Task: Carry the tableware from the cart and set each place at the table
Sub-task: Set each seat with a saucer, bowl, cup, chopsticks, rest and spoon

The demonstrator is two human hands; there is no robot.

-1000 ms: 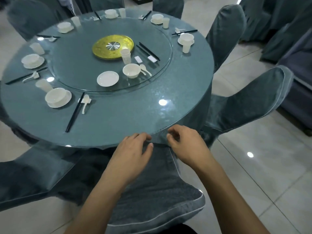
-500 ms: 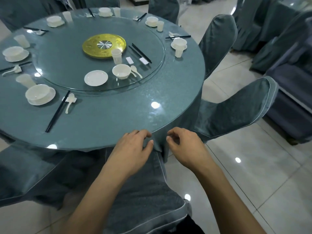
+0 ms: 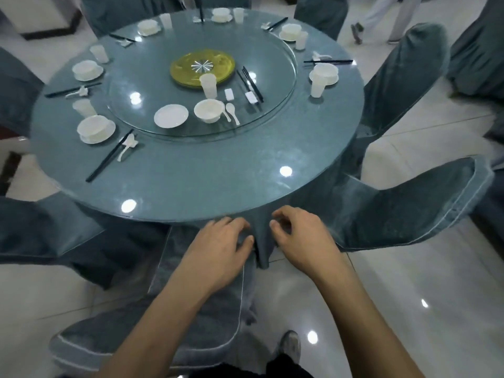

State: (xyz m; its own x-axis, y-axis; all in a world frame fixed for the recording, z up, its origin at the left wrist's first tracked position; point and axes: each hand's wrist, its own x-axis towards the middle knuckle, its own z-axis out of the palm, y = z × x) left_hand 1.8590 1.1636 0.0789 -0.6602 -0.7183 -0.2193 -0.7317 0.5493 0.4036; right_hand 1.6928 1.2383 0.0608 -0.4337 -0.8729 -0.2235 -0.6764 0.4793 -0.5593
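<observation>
Two hands work at the near edge of the table, and neither holds tableware. The left hand lies over the tablecloth fold hanging off that edge, thumb and fingers pinching the cloth. The right hand has its fingers curled at the fold's other side; can't tell if it really pinches or only touches. The step looks like tidying the drape before this place gets set. To do it well, pull the pleat down and flat with both hands evenly, don't drag the cloth sideways or the settings at the left and far edges will shift, and tuck the fold clear of the chair just below. The things for this place sit on the near side of the glass turntable: plate, bowl with spoon beside it, cup and chopsticks behind. The near edge has no setting yet. Likely next: let go of the cloth, reach over and bring the plate first, copying the finished setting at the left edge. Risk: glass is slippery, and the cup tips easily.
</observation>
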